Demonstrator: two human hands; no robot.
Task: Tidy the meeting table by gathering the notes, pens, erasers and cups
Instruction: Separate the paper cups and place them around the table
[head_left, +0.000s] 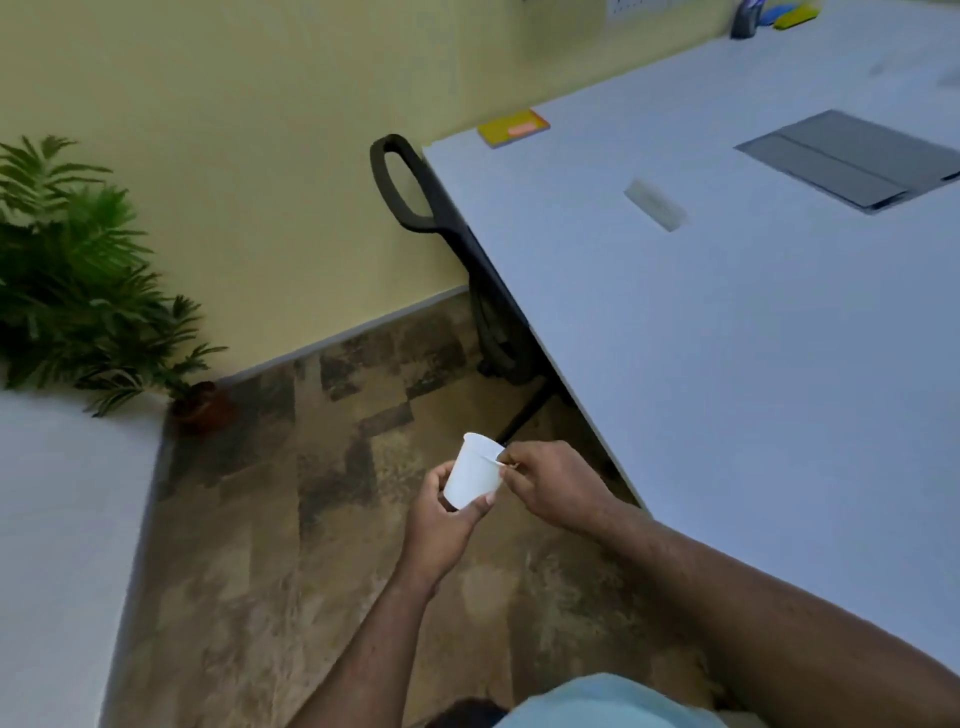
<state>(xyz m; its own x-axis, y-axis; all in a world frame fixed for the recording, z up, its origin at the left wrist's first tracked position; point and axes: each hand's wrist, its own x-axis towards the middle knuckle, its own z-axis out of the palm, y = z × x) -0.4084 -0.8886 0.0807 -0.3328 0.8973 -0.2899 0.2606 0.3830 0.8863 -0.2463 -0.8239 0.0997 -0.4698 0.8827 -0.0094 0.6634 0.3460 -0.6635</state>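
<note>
Head view, nearest first: two hands meet over the patterned floor (322, 545), just off the desk (753, 364) edge. One white cup (475, 475) sits in the left hand (441, 525), whose grip is curled round its base and side. The right hand (550, 486) has a pinching grip at the cup's rim. Farther along the desk lie one white eraser (655, 204), one grey hatch (852, 158) and one yellow note pad (514, 128). At the far end stand one dark holder (744, 18) and several blurred coloured items (787, 14). One potted plant (78, 280) stands by the wall.
</note>
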